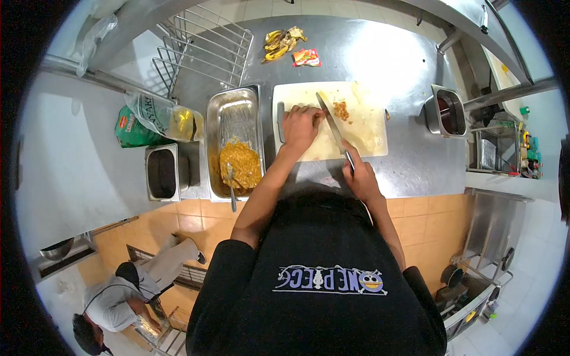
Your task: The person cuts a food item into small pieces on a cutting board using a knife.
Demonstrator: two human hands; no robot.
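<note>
My right hand (360, 179) grips the dark handle of a long kitchen knife (332, 126), its blade pointing away from me over a pale cutting board (371, 142). On the board's left half rests my left hand (300, 126), fingers curled and pressed together close to the blade. What those fingers hold, if anything, is hidden. Small chopped brown pieces (341, 111) lie just right of the blade. To the left of the board stands a deep steel pan (231, 102) with yellow-brown mash (240, 166) at its near end and a metal utensil (232, 188) sticking out.
Banana peels (282, 44) and a red-orange packet (306, 57) lie beyond the board. Steel containers stand left (162, 172) and right (445, 111). Bags (142, 127) and a wire rack (205, 44) are at the left. Another person (119, 302) works at lower left.
</note>
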